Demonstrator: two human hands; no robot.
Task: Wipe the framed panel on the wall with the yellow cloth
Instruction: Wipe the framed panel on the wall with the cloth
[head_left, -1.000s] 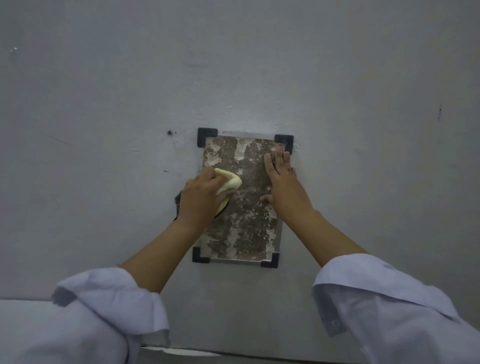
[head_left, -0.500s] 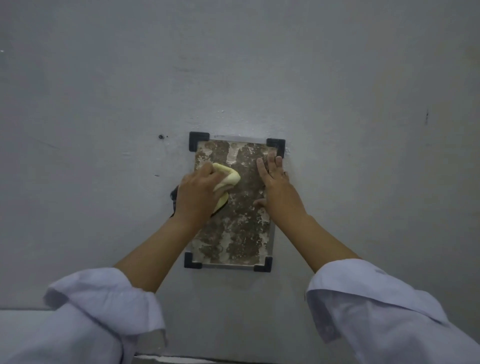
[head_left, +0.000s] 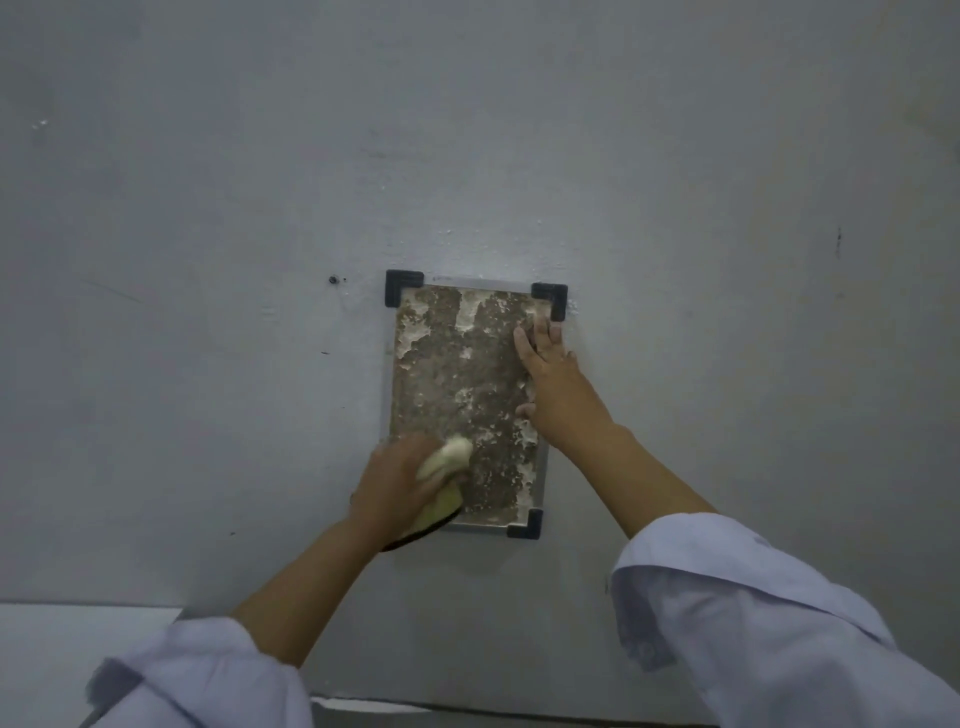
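overhead, almost nothing crowds the framed panel (head_left: 462, 395) but the two arms reaching up to it, both in pale rolled-up sleeves (head_left: 737, 618). the panel hangs upright on a plain grey wall (head_left: 519, 130), a thin silver edge around a mottled brown and white face, with black corner caps (head_left: 402, 285) showing at the top left, top right and bottom right. the bottom left corner is hidden behind the left hand (head_left: 397, 480), whose grip is closed around the bunched yellow cloth (head_left: 444, 462); the cloth is pressed to the lower left part of the panel, and a dark edge of it trails out below the wrist. the right hand (head_left: 553, 379) lies flat and spread against the panel's right edge, fingers pointing up just under the top right cap, holding nothing. a small dark hole (head_left: 333, 280) sits in the wall just left of the top left cap, and a thin dark mark (head_left: 838, 240) shows well off to the right. low at the left a lighter white strip (head_left: 78, 639) meets the wall; what it is cannot be told.
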